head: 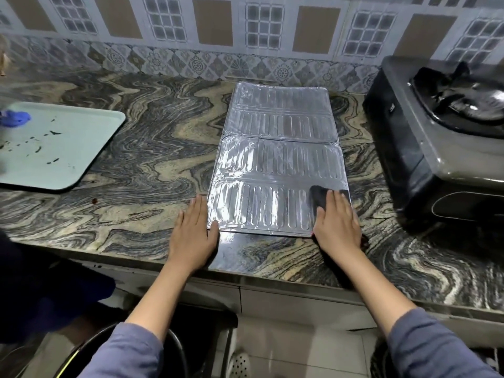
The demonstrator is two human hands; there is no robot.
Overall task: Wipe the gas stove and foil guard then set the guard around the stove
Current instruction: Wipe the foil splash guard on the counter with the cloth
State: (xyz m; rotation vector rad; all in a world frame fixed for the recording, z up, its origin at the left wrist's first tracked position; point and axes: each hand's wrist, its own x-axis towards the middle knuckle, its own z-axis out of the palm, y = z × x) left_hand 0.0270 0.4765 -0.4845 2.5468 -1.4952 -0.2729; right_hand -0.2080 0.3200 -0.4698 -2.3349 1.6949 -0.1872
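The silver ribbed foil guard point(278, 159) lies flat and unfolded on the marble counter, running from the wall toward me. My left hand point(193, 233) rests flat on the counter at the guard's near left corner, thumb touching its edge. My right hand point(336, 222) presses a dark cloth point(319, 199) onto the guard's near right corner. The black single-burner gas stove point(436, 143) stands to the right of the guard, apart from it.
A pale green tray point(62, 148) with dark crumbs sits at the far left, with a blue-gloved hand point(13, 118) of another person at its edge. The tiled wall point(245, 36) runs behind. The counter's front edge point(245, 279) lies just under my wrists.
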